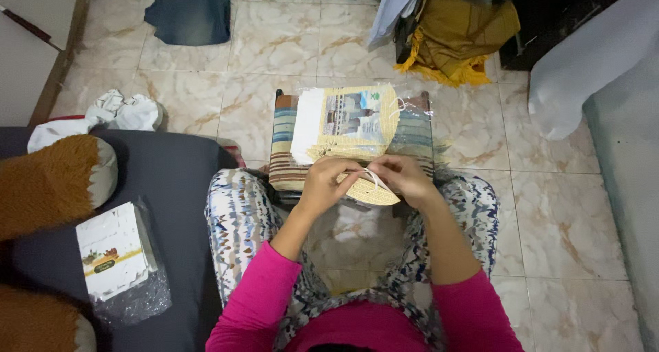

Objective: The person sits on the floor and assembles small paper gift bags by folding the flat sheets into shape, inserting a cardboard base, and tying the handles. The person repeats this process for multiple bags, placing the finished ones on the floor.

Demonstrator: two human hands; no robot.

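A folded piece of dark denim lay on the marble-patterned floor tiles near the top. A mustard cloth with a fringe was heaped to the right, beside a pale grey cover. On the dark mat sat a clear-wrapped packet of white cards, a crumpled white cloth and what seemed a brown furry cushion.

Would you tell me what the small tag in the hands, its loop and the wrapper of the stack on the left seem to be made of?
Tag: probably thin card, matte beige, holding a flat, rounded shape. Loop: seemingly white string or ribbon, limp and thin. Wrapper: clear plastic film, shiny and crinkled around the white stack.
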